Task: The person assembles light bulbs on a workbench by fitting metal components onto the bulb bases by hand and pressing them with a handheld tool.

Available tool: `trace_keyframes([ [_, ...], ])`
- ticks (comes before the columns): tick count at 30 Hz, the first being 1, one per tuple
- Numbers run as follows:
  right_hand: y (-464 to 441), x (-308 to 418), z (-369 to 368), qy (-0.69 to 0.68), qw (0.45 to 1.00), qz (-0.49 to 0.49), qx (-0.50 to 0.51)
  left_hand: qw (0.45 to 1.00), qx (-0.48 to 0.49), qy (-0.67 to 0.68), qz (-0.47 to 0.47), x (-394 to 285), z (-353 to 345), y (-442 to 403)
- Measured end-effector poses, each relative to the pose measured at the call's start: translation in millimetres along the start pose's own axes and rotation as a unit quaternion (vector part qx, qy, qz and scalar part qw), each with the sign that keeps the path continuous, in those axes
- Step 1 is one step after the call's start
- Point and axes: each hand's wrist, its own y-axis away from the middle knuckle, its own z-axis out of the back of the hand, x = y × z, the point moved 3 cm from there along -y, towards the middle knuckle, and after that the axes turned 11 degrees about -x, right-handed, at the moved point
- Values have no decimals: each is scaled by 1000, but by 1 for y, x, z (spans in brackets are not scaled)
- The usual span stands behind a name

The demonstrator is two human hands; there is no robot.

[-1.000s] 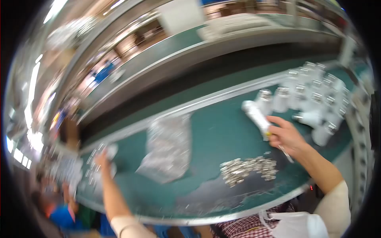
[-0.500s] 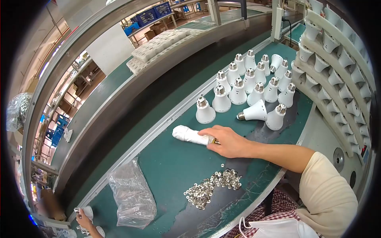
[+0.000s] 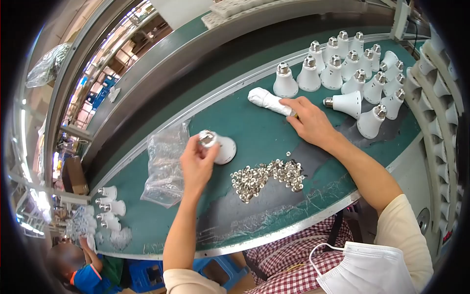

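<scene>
My left hand point(image 3: 198, 159) grips a white bulb housing point(image 3: 225, 150) by its metal screw base, at the middle left of the green bench point(image 3: 230, 117). My right hand point(image 3: 311, 120) is closed round the end of a white-wrapped tool point(image 3: 268, 101) that lies along the bench and points to the left. Between and below the hands is a pile of small metal caps point(image 3: 249, 182). A clear plastic bag point(image 3: 165, 164) lies just left of my left hand. Many white bulb housings point(image 3: 332, 73) stand with screw bases up at the back right; one of them point(image 3: 346, 103) lies on its side.
More bulb housings point(image 3: 111, 207) lie at the bench's left end, near a co-worker point(image 3: 88, 269). Racks of white cones point(image 3: 435, 98) rise at the right. A raised shelf point(image 3: 161, 59) runs behind the bench. A blue stool point(image 3: 220, 269) stands below its front edge.
My left hand has come from the far left to the middle with a bulb housing in its grip. My right hand still holds the wrapped tool. The camera view has shifted.
</scene>
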Motion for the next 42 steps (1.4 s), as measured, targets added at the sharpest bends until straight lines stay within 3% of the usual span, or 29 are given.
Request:
trace_keyframes([
  [6, -1, -2, 0, -11, 1000, 0, 21, 994, 19, -68, 80, -22, 19, 35],
  [8, -1, -3, -1, -5, 1000, -1, 21, 980, 104, -164, -37, -25, 18, 52],
  [17, 0, -1, 0, -2, 1000, -3, 25, 972, 120, -182, -86, -28, 7, 53],
  [19, 0, -2, 0, -2, 1000, 1, 21, 976, 120, -180, 0, -27, 9, 53],
  [20, 0, -2, -1, -1, 1000, 4, 19, 976, 120, -180, 0, -26, 9, 53],
  [23, -1, -2, -1, -5, 999, -13, 32, 987, 86, -121, 54, -19, 9, 47],
  [25, -1, -1, 0, -4, 999, -18, 34, 995, 13, 62, 71, -20, 10, 38],
  [29, -1, -3, -1, -7, 1000, -2, 22, 988, -26, 115, 101, -26, 19, 18],
  [34, -1, -2, 0, -13, 1000, -10, 24, 991, -64, 112, 37, -35, 13, 3],
  [42, -2, -2, 1, -21, 999, -14, 33, 974, -79, -115, -180, -50, 6, -2],
])
